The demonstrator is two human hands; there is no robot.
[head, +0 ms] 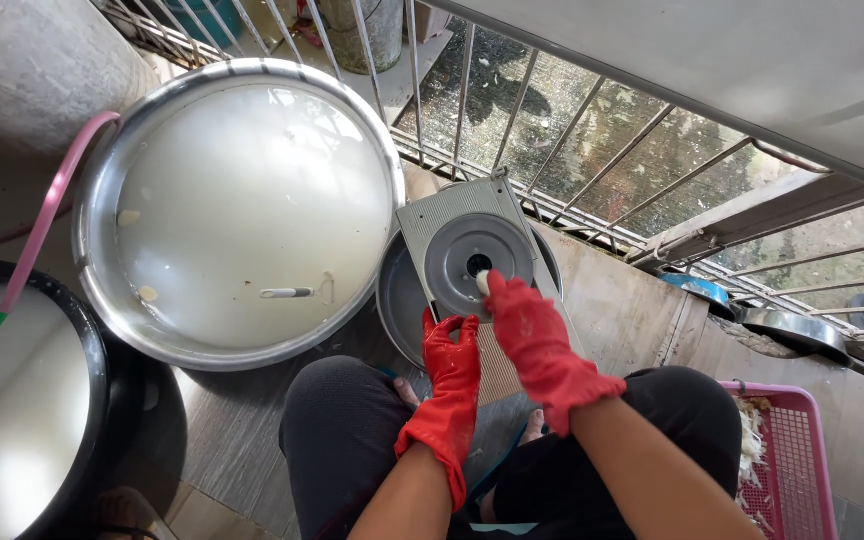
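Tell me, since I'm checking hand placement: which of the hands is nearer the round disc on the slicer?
Right. The right hand reaches onto the round disc with a pale piece at its fingertips; the left hand grips the slicer's lower edge, below the disc.

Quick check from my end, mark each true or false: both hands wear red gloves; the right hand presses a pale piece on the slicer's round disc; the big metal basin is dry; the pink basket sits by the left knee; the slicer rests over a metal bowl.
1. Both hands wear red gloves. True: left hand, right hand.
2. The right hand presses a pale piece on the round disc of the slicer. True.
3. The big metal basin is dry. False: it holds milky white liquid.
4. The pink basket sits by the left knee. False: it is by the right knee.
5. The slicer rests over a metal bowl. True.
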